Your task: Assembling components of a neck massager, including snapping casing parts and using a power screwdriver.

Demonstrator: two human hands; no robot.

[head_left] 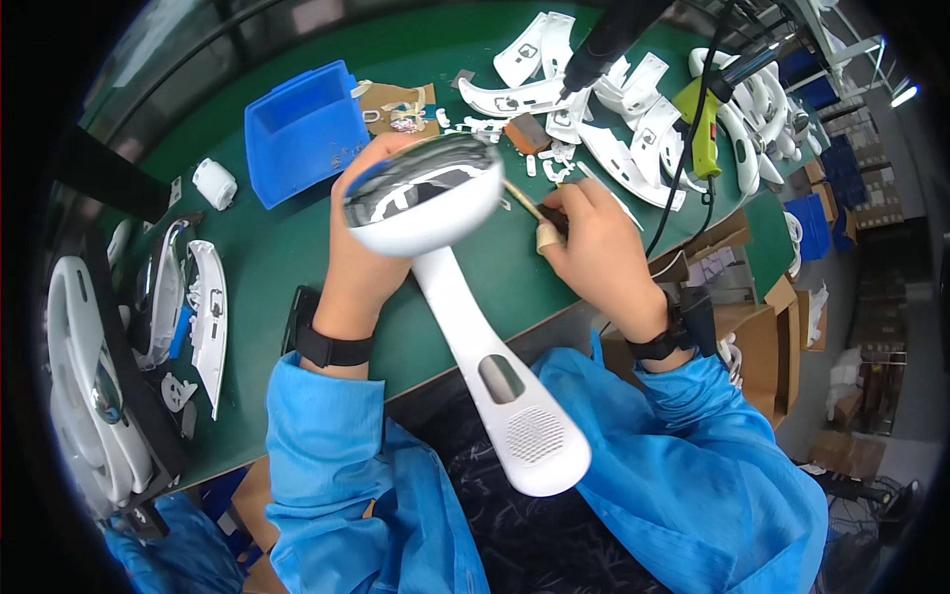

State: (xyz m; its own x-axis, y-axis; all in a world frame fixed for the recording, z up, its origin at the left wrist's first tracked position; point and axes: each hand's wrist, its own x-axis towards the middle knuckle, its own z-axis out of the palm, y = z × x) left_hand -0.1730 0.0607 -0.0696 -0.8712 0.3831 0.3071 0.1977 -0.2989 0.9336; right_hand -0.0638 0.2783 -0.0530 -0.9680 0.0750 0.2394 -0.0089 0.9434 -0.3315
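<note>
Fingers of my left hand [364, 259] grip the white handheld device [450, 287] by its head; right hand [599, 246] pinches a thin brush [522, 201] w/ tip at its rim.

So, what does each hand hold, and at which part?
The left hand grips the white handheld device at its round head. The right hand pinches a thin stick tool near its rear end.

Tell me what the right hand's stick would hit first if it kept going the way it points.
Probably the white head of the handheld device: the stick in the right hand points up-left at its rim, almost touching. Depth is unclear.
</note>
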